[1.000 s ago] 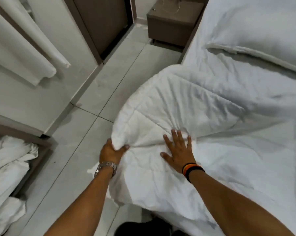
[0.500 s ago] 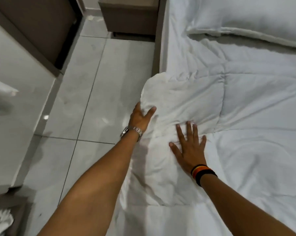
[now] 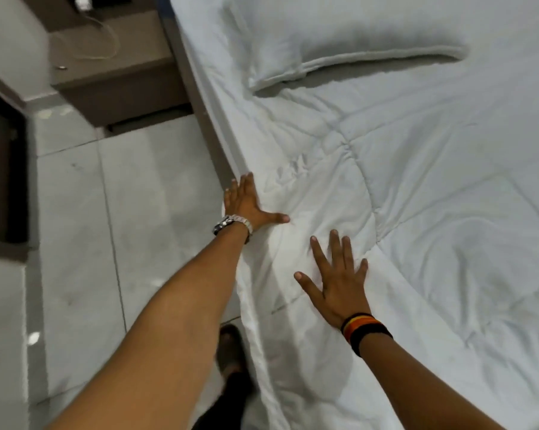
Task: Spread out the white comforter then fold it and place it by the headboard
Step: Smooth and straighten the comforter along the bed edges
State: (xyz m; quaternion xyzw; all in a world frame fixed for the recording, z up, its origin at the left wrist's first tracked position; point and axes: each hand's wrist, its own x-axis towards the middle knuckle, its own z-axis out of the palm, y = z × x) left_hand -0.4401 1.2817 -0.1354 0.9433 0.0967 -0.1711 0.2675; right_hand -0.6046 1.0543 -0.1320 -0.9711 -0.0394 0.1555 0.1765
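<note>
The white quilted comforter lies spread over the bed, its left edge hanging down the bed's side. My left hand, with a metal watch on the wrist, rests flat on the comforter's corner at the bed's left edge, fingers apart and thumb out. My right hand, with a striped wristband, presses palm down on the comforter a little nearer me, fingers spread. Neither hand grips the fabric. A white pillow lies at the head end, beyond the comforter's far edge.
A brown nightstand with a thin cable on top stands left of the bed head. Pale floor tiles run along the bed's left side. My dark shoe is on the floor by the bed. A dark doorway is at far left.
My left hand let go of the bunched comforter corner and moved it toward the head end, now lying flat. The raised fold has flattened. The view swung toward the pillow.
</note>
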